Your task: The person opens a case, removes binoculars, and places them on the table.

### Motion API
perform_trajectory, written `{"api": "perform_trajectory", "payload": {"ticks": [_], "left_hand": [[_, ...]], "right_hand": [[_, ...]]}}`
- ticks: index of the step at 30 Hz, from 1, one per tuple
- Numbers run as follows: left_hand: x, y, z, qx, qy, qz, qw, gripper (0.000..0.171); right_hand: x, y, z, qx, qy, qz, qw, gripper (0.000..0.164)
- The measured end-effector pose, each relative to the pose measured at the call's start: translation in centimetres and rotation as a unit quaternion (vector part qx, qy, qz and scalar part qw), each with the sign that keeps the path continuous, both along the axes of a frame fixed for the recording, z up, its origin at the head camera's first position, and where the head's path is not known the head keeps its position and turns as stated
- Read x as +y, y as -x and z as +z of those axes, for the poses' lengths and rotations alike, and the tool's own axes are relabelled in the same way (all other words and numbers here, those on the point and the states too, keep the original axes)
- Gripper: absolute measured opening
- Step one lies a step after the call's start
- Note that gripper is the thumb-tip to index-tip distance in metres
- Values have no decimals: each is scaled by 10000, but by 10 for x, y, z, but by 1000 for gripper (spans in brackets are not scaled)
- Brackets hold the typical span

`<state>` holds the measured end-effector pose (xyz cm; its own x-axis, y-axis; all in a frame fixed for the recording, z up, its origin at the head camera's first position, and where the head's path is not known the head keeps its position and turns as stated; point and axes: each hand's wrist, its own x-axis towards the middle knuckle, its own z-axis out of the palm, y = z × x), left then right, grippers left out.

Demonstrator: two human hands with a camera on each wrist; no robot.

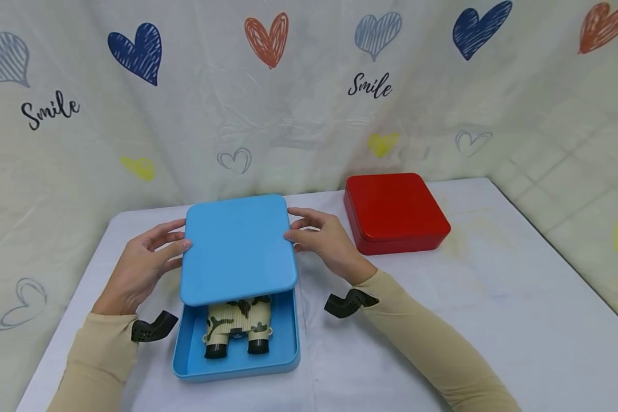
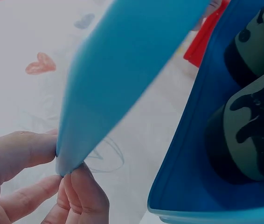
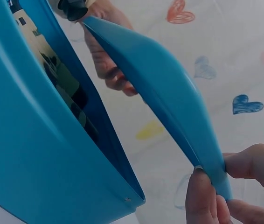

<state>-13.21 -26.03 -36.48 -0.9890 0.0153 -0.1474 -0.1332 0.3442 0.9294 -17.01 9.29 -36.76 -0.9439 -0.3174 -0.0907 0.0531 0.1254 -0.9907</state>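
A blue lid [image 1: 239, 249] is held over a blue box [image 1: 293, 343], tilted and covering its far part in the head view. My left hand [image 1: 143, 266] pinches the lid's left edge between thumb and fingers. On the opposite side, my right hand [image 1: 327, 240] pinches the right edge. Inside the box lie camouflage-patterned binoculars [image 1: 238, 320] with black eyecups toward me; their far end is hidden under the lid from above. Both wrist views show a gap between the lid and the box rim [image 3: 118, 163].
A closed red box [image 1: 396, 212] stands at the back right of the white-covered table [image 1: 494, 309]. Behind the table hangs a pale cloth [image 1: 309, 103] printed with hearts and words. Each wrist wears a black camera mount [image 1: 154, 328].
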Motion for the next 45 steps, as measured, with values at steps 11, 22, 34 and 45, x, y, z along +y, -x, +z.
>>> {"api": "perform_trajectory", "payload": {"ticks": [11,22,34,45], "left_hand": [[0,12,2,128,-161,-12,9998,72],[-7,18,2,72,-1556,-115,9877,69],[-1,26,5,81,-1999,-121,9797,71],[4,35,8,226,-2277,-98,9734,76]], "right_hand": [[-2,10,-4,59,-4,-189,9998,49],[-3,18,-2,-46,-110,-272,9996,48],[-2,24,-1,38,-98,-403,9991,49],[-3,32,-1,79,-27,-519,9986,49]]}}
